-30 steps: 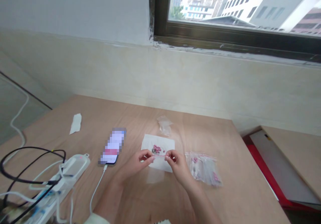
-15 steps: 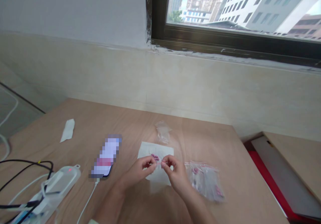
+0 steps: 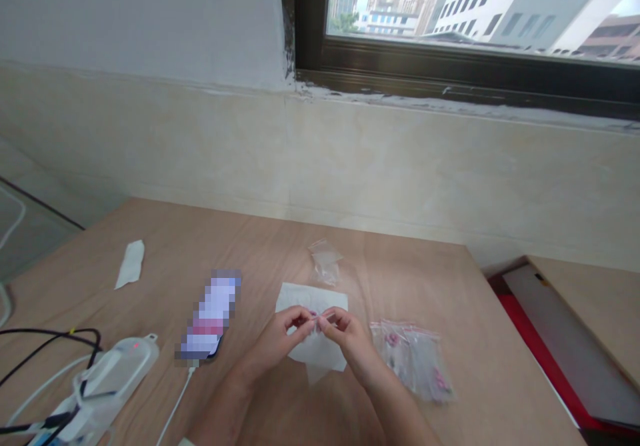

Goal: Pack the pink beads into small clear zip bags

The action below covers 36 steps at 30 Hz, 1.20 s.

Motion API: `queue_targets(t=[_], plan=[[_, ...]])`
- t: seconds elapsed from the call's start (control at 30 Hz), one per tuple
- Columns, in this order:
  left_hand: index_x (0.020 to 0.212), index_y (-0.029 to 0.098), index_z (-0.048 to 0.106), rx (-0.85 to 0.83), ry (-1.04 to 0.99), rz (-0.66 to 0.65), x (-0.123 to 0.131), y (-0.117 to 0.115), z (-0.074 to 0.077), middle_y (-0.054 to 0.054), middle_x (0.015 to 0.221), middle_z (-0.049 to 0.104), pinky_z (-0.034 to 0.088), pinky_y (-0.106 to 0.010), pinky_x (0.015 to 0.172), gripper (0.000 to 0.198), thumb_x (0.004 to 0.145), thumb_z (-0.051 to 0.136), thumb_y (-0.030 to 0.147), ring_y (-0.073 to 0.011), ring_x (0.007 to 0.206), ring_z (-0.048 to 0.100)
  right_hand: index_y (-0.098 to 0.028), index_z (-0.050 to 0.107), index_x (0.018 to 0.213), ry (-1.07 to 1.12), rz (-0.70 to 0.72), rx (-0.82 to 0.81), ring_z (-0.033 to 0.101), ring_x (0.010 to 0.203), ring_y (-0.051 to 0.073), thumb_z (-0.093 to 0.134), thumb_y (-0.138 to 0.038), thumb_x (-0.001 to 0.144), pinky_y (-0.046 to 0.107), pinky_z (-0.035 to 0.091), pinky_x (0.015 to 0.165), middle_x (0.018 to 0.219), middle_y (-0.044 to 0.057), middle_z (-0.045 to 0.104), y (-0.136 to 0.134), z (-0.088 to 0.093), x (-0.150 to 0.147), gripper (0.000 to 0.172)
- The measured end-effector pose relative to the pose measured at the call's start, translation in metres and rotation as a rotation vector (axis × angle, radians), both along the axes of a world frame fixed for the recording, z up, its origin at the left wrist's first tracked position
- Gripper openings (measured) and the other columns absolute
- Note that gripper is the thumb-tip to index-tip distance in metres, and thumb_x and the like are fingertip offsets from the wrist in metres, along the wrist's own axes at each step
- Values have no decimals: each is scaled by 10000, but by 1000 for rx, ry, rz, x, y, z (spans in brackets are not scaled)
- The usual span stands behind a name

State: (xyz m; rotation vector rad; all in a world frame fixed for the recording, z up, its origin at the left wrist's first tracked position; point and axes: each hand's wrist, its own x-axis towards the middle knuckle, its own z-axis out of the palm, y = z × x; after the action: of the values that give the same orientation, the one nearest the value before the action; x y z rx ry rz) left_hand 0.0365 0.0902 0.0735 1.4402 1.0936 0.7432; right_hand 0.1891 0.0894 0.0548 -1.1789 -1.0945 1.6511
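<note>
Pink beads (image 3: 313, 313), lower centre of frame over white paper (image 3: 300, 293), mostly hidden by left hand (image 3: 281, 334) and right hand (image 3: 351, 337); both pinched thumb-to-forefinger, contents too small to tell. I judge beads light, hard, roll-prone: fingertips on opposite sides.

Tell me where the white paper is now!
In the head view, the white paper lies low in the middle, beneath the left hand and right hand, between the phone on the left and the plastic bags on the right.
</note>
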Motion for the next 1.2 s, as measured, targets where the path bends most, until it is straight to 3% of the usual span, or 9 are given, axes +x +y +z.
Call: queue_targets(t=[0.17, 0.33, 0.47, 0.57, 0.67, 0.7, 0.83, 1.03, 1.2], plan=[[662, 139, 546, -61, 17, -1, -8, -4, -4, 0, 659, 534, 373, -217, 617, 242, 736, 480, 360, -123, 658, 485, -153, 519, 575, -12, -69, -53, 430, 492, 90, 649, -403, 568, 216, 319, 508, 530, -22, 515, -2, -2, -1, 282], [629, 137, 533, -79, 10, 86, -17, -5, -9, 14, 608, 504, 365, -207, 578, 239, 712, 512, 360, -113, 612, 470, -148, 540, 597, -23, -15, -47, 448, 516, 101, 632, -437, 570, 217, 320, 504, 559, -6, 533, -8, -9, -6, 305], [772, 142, 548, -160, -69, 156, -23, -5, -15, -3, 681, 536, 376, -205, 558, 252, 713, 503, 383, -115, 625, 486, -153, 496, 541, -73, -16, -34, 424, 479, 93, 625, -437, 562, 213, 305, 480, 505, -21, 495, -3, -17, -5, 313], [882, 150, 544, -156, -53, 250, -29, -4, -21, -26, 774, 569, 380, -208, 565, 318, 709, 493, 412, -113, 627, 484, -157, 498, 553, -208, -156, 68, 453, 501, 109, 576, -450, 594, 218, 321, 484, 519, -15, 510, 25, -18, 2, 306], [851, 146, 560, -164, -4, 305, -36, -6, -25, -30, 788, 575, 373, -205, 561, 337, 717, 462, 439, -106, 606, 465, -142, 532, 642, -454, -280, 129, 511, 574, 135, 502, -400, 659, 226, 355, 513, 624, 24, 576, 77, -14, 8, 261], [836, 145, 563, -171, 3, 310, -38, -7, -26, -27, 778, 574, 373, -205, 565, 340, 716, 459, 445, -106, 605, 462, -136, 538, 669, -579, -308, 130, 528, 610, 141, 489, -362, 673, 229, 368, 536, 668, 41, 594, 96, -13, 9, 232], [807, 143, 561, -199, 5, 323, -42, -9, -26, -20, 749, 568, 377, -211, 582, 343, 704, 469, 457, -112, 610, 464, -119, 553, 678, -712, -329, 104, 551, 699, 183, 549, -259, 626, 263, 378, 587, 732, 95, 609, 153, -18, 4, 149], [789, 141, 559, -256, 12, 333, -44, -7, -27, -23, 750, 573, 376, -223, 594, 364, 689, 475, 481, -111, 596, 459, -138, 554, 629, -818, -340, 34, 560, 713, 207, 603, -228, 573, 275, 384, 576, 653, 85, 614, 166, -36, -1, 117], [777, 139, 563, -261, 5, 341, -43, -4, -28, -15, 724, 565, 368, -222, 586, 374, 667, 495, 490, -107, 584, 450, -119, 570, 736, -861, -405, 49, 562, 754, 214, 548, -160, 597, 273, 388, 600, 750, 114, 623, 165, -33, 4, 147]])
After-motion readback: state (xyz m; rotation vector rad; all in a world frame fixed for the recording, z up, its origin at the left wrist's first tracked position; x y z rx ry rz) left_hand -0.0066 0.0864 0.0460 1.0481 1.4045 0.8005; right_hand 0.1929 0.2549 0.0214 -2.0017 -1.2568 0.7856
